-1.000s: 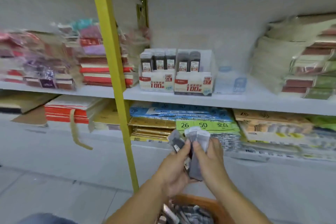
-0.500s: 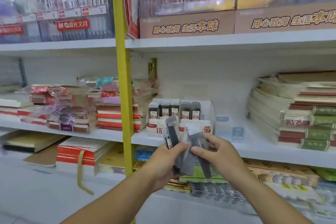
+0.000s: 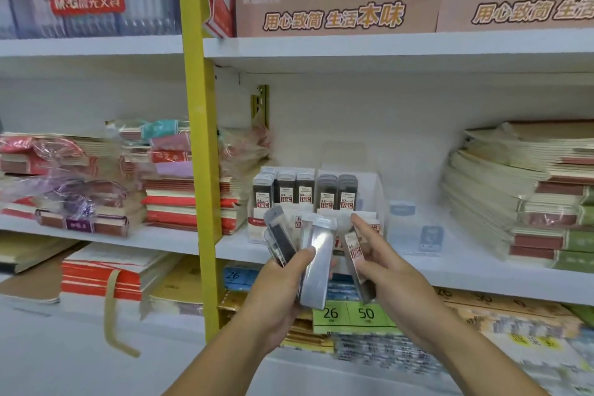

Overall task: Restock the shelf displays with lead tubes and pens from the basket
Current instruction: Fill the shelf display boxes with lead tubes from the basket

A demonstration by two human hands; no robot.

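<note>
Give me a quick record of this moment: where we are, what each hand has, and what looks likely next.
Setting: stationery shelf with lead-tube display boxes, notebook stacks to their right
Left hand: grips a fan of lead tubes
Right hand: pinches a single lead tube, printed label facing the camera
Position: both hands raised in front of the display boxes
Likely next: the single lead tube probably goes into one of the boxes
</note>
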